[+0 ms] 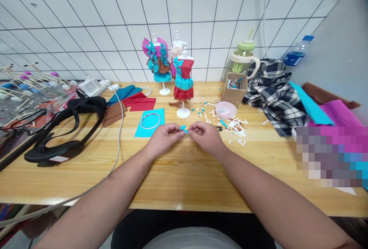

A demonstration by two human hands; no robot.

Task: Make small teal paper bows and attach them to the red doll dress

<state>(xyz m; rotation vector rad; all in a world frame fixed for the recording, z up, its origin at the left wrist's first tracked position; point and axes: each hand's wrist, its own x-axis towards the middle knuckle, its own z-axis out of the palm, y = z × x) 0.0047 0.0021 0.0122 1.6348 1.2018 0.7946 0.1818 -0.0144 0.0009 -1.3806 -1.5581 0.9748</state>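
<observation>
Between my fingertips is a small turquoise paper piece (184, 128), pinched from both sides. My left hand (166, 136) is closed on its left end, and my right hand (206, 136) is closed on its right end. Just behind them stands a small white mannequin (183, 112) in a red and turquoise crepe-paper dress (184, 74). To the left of my hands lies a turquoise sheet (138, 131) with a thin ring (150, 128) on it. Dark scissor-like handles (219, 128) show beside my right hand, mostly hidden.
White paper scraps (237, 128), a pink bowl (226, 116) and a cardboard box (233, 97) are at right, near a green-lidded bottle (244, 57) and a plaid cloth (270, 88). Another dressed mannequin (158, 63) stands behind. A black headset (86, 138) and white cable (118, 149) lie left.
</observation>
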